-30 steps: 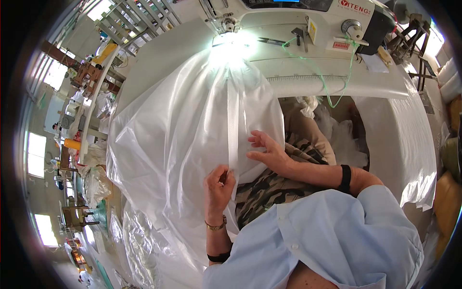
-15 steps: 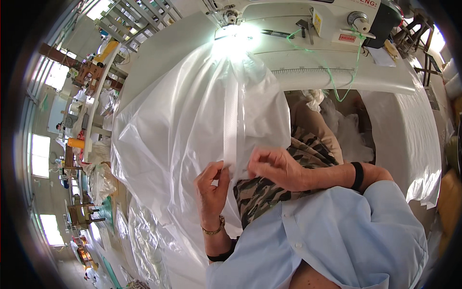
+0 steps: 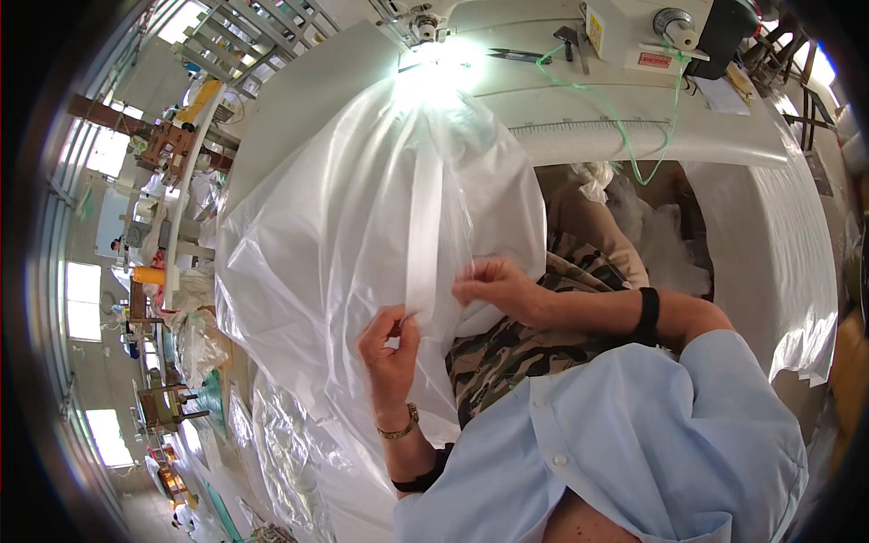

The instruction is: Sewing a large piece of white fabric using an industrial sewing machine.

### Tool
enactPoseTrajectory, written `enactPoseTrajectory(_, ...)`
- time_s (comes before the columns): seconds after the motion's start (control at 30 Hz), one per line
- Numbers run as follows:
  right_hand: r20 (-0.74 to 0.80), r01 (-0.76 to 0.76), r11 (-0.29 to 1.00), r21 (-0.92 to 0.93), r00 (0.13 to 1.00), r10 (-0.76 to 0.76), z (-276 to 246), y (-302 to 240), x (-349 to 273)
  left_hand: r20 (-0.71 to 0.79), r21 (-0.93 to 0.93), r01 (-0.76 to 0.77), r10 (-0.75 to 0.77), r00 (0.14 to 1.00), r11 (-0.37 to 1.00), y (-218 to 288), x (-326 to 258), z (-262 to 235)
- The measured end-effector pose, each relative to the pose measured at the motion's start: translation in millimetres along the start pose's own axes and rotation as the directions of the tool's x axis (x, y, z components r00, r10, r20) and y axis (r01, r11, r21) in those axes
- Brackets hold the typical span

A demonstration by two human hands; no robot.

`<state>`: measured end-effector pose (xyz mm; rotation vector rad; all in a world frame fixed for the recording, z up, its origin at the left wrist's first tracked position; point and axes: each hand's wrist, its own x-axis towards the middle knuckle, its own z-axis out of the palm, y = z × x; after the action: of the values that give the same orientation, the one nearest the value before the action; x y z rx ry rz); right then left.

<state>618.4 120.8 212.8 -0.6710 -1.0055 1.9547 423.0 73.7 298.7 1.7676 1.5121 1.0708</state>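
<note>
A large translucent white plastic sheet spreads in folds from the sewing machine's lit needle area down over my lap. Along its middle runs a flat white woven strip. My left hand pinches the strip's lower end, with the thumb and forefinger together. To the right of the strip, my right hand has its fingers curled closed against the sheet. Slight blur hides what lies between those fingertips. The glare at the needle hides where the strip and sheet meet the machine.
A green cord hangs from the machine's knob over the table edge. Black tweezers and a small hammer lie on the table. A ruler scale follows the front edge. More plastic sheeting drapes at the right.
My left hand and the strip's lower end have shifted slightly left. My right hand has moved a little up and left, its fingers more curled. The whole view has shifted slightly.
</note>
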Motion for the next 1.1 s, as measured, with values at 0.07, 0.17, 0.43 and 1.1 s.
enactPoseTrajectory(0.07,0.077,-0.003,0.999,-0.042,0.997,0.006,12.4,-27.6,-23.1,-0.015,0.033,-0.022,0.023,1.000,0.999,1.9,1.6,-5.9)
enactPoseTrajectory(0.17,0.114,-0.082,0.996,0.021,0.990,0.079,21.7,-40.9,-53.4,0.058,0.122,-0.048,0.041,0.998,0.991,-1.6,4.4,1.4)
enactPoseTrajectory(0.43,-0.034,-0.045,0.975,-0.218,0.999,0.038,18.8,-37.4,-70.7,0.091,0.028,-0.094,0.091,0.992,0.995,-17.0,-14.9,20.1)
enactPoseTrajectory(1.1,-0.476,-0.105,0.985,-0.136,0.879,0.028,-30.5,-12.6,-22.1,0.053,-0.099,0.022,-0.017,0.998,0.995,-15.7,-15.0,18.7)
